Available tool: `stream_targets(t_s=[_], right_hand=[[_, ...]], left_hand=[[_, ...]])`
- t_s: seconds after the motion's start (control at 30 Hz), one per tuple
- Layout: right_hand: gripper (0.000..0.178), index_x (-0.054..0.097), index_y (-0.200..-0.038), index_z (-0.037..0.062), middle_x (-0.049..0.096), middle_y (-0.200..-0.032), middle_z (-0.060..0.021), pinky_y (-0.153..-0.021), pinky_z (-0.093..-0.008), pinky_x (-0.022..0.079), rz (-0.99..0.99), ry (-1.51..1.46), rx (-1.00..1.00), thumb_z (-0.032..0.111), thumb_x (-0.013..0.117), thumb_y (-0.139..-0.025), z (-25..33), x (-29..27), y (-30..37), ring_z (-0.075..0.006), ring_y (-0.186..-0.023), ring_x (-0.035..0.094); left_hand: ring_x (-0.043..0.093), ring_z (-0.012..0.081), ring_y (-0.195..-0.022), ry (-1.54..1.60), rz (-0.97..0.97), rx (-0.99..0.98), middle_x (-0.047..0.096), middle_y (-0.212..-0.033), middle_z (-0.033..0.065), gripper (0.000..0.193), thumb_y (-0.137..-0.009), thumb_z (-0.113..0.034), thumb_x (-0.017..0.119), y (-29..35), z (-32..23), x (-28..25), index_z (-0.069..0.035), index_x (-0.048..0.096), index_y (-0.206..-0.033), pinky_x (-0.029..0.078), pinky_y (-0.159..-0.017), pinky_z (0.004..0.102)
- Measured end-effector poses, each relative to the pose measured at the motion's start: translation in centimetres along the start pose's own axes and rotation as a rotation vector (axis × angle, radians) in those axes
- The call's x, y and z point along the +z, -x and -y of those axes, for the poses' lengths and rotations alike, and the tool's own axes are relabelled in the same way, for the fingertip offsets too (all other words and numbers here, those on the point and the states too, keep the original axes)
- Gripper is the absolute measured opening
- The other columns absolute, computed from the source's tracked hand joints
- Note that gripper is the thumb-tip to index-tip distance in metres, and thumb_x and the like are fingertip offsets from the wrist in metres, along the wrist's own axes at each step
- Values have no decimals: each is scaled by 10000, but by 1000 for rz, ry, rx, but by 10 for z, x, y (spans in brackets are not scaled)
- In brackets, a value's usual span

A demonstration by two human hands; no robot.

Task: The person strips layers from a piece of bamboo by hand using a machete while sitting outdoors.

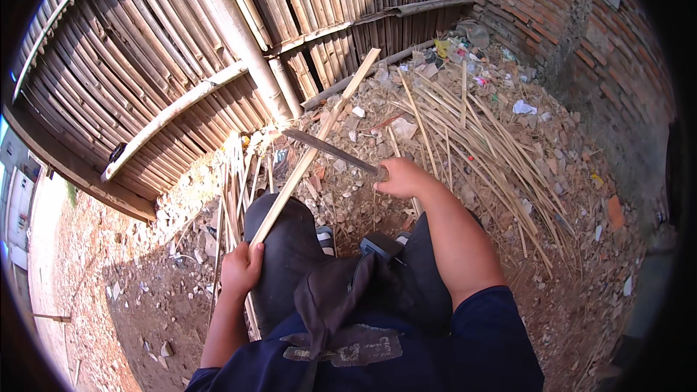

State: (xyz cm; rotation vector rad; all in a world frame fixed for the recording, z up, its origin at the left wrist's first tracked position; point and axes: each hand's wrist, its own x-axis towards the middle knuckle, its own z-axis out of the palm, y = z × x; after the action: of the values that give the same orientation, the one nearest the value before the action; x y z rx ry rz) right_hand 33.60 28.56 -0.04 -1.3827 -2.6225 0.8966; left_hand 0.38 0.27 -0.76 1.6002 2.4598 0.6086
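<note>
My left hand (242,267) is closed around the lower end of a long pale bamboo strip (319,139), beside my left knee. The strip slants up and away to the right, toward the bamboo wall. My right hand (401,177) grips the handle end of a machete (335,149), most of the handle hidden by my fingers. Its dark blade points left and crosses the strip about midway; whether the two touch I cannot tell.
Many split bamboo strips (494,152) lie in a heap on the right, with another bundle (234,189) by my left leg. A bamboo wall (160,51) rises ahead and a brick wall (595,51) on the right. Rubble and litter cover the ground. A small dark box (381,244) sits between my legs.
</note>
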Motion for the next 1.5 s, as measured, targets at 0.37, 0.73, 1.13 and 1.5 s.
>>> stream_targets(t_s=[0.37,0.73,1.13,1.5], right_hand=[[566,656,-1306,54,696,-1212,-214,-973,-452,527,-58,3,34,326,769,-823,6,-13,10,-376,-1141,657],[566,652,-1311,70,702,-1190,-218,-978,-468,522,-15,37,43,333,758,-820,1,-12,6,-386,-1135,658],[456,698,-1179,62,719,-1053,-225,-895,-473,550,-77,12,-16,307,754,-800,1,-10,9,-397,-1018,688],[477,695,-1195,51,718,-1055,-230,-892,-474,551,-45,79,-37,293,755,-788,18,-10,11,-400,-1029,686]], left_hand=[[630,479,-651,-28,-17,27,608,-652,265,515,-990,-448,604,-2,1,1,-13,541,-723,477,-619,560],[624,481,-650,16,1,8,602,-646,262,508,-987,-449,609,-2,0,-1,-11,546,-737,472,-618,560],[631,478,-649,54,8,-32,603,-641,262,515,-975,-464,625,-1,-3,-4,-14,545,-738,481,-619,559],[637,476,-653,28,8,-38,610,-643,254,517,-974,-478,621,-1,2,-1,-20,543,-749,483,-614,561]])
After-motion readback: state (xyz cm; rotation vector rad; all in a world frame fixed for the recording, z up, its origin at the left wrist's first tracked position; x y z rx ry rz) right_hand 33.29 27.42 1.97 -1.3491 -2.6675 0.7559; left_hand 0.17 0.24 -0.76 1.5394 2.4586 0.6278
